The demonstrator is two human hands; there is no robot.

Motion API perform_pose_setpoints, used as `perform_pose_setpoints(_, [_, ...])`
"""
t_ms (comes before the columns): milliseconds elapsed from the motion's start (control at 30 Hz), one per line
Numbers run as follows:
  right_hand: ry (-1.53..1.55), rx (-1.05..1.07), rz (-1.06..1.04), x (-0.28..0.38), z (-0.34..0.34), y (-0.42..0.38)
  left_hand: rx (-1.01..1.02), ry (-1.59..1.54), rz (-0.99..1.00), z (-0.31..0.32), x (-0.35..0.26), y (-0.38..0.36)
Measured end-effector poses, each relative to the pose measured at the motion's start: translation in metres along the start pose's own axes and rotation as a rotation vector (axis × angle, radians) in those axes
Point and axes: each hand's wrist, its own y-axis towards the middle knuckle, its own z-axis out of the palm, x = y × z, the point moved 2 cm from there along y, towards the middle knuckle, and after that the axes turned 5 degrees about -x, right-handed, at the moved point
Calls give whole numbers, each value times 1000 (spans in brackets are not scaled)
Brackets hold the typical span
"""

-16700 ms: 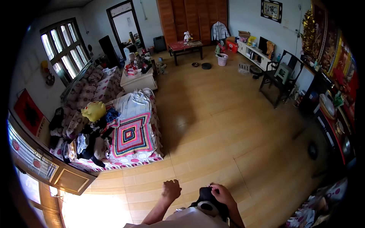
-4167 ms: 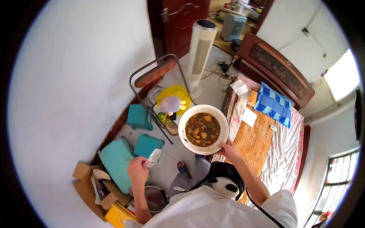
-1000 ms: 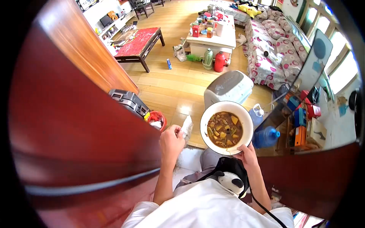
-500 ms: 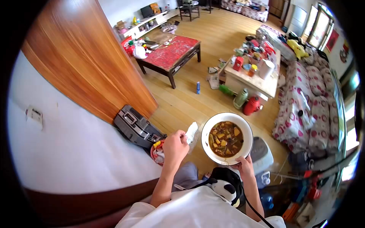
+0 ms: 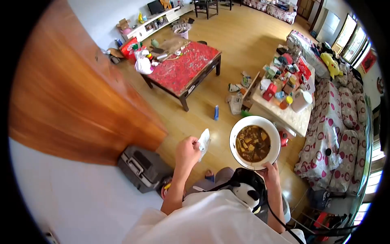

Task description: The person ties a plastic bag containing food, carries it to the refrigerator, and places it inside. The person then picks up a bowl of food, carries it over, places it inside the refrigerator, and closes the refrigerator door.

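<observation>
In front of my body, my right hand (image 5: 269, 174) grips the near rim of a white bowl (image 5: 276, 143) with a dark edge. The bowl holds a brown stew (image 5: 252, 143) with yellowish chunks and dark liquid. To the left of it, my left hand (image 5: 188, 152) is closed, pinching a crumpled white tissue (image 5: 204, 144) that sticks up from the fingers. The tissue and the bowl are apart. My left palm is turned away from view.
A low table with a red top (image 5: 183, 67) stands ahead. A cluttered pale table (image 5: 294, 118) and a patterned sofa (image 5: 321, 134) are to the right. A blue can (image 5: 216, 112) stands on the wooden floor. At left are a wooden door (image 5: 81, 97) and a grey toolbox (image 5: 142, 168).
The view has shifted forward, with the tables and toolbox appearing closer. The bowl sits slightly further right in view. Both hands keep their holds.
</observation>
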Motion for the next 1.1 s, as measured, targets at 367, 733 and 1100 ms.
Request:
perform_pose_setpoints(367, [29,26,7,110,141,271,-157,73,-44,45,-33,303])
perform_pose_setpoints(733, [17,48,41,253,293,517,-199,67,-121,72,-86,587])
perform_pose_setpoints(1100, [134,-179,-57,349,391,718,29,114,42,162,-117,926])
